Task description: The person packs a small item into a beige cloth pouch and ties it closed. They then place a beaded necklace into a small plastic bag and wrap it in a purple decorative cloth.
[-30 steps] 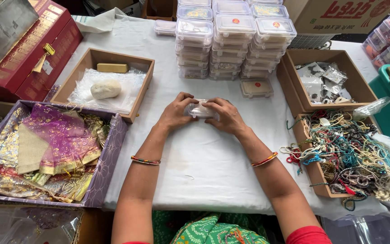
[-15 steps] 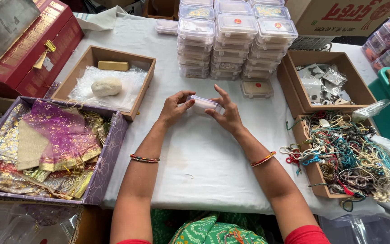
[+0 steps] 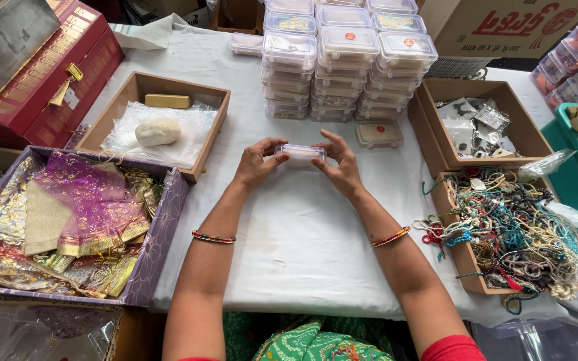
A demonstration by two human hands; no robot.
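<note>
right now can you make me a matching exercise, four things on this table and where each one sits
Things:
1. small clear box
2. pale round lump
3. bead strings
4. shiny fabric pouches

Places:
A. brown tray at the right edge
B. purple tray at the left
C. between the left hand and right hand
D. on plastic in the brown tray, upper left

Pairs: 1-C, 2-D, 3-A, 4-B
</note>
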